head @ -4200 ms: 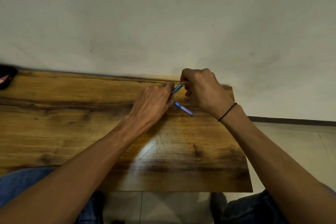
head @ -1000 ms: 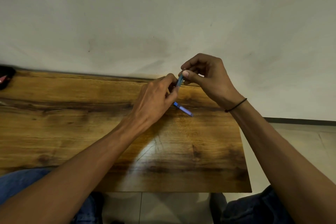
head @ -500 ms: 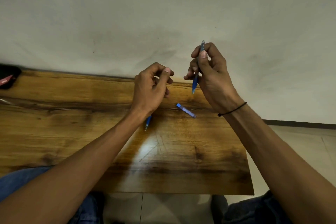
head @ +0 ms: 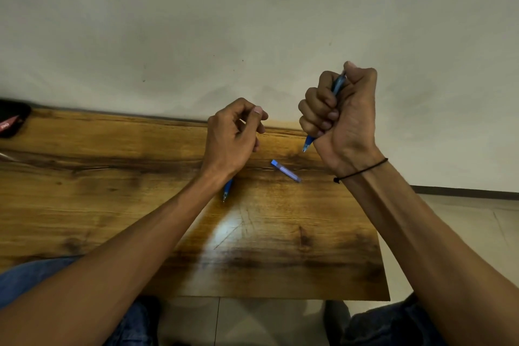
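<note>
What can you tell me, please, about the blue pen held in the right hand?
The blue pen is slim and plastic-looking. It is paler and slightly see-through near its top, and deeper blue at the tapered lower end with its fine tip. It is held steeply tilted, tip downward, seemingly raised above the wooden table. The right hand grips it in a fist, with the fingers wrapped round its hidden middle and the thumb over its top end. Nothing else touches it.
</note>
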The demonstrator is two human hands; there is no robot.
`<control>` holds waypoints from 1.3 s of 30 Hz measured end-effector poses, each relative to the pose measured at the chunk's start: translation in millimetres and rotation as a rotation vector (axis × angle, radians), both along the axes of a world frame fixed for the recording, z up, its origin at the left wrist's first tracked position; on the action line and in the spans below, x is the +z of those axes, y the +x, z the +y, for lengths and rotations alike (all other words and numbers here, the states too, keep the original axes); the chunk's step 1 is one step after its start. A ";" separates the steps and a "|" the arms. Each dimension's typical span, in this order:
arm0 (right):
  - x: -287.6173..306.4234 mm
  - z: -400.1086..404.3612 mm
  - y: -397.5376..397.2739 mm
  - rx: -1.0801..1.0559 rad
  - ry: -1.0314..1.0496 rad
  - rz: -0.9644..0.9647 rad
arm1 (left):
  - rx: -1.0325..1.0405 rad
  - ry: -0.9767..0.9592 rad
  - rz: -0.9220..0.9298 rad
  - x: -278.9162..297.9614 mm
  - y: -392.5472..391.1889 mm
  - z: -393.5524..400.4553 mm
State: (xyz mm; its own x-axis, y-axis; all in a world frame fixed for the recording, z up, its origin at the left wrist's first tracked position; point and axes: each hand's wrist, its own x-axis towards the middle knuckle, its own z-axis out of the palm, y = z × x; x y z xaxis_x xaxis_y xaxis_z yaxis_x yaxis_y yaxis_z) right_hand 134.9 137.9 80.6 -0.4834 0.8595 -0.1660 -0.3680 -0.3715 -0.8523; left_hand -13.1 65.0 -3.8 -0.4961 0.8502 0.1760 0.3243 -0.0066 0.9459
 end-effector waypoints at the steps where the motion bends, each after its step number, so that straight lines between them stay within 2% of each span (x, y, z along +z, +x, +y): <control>1: 0.7 -0.6 -0.4 0.005 -0.005 0.014 | 0.000 0.000 0.001 0.0 0.1 0.1; 6: 4.1 0.2 1.4 0.026 -0.058 0.082 | -0.009 -0.001 -0.004 0.1 1.9 0.4; 16: 13.3 -1.6 2.9 0.027 -0.047 0.095 | -0.014 0.003 -0.006 6.1 3.8 0.1; 27: 25.3 1.3 5.5 -0.042 -0.222 0.214 | -0.010 0.014 -0.023 13.3 2.0 -0.5; 39: 31.3 -1.5 5.1 -0.025 -0.300 0.283 | -0.015 0.023 -0.033 12.2 3.0 -0.3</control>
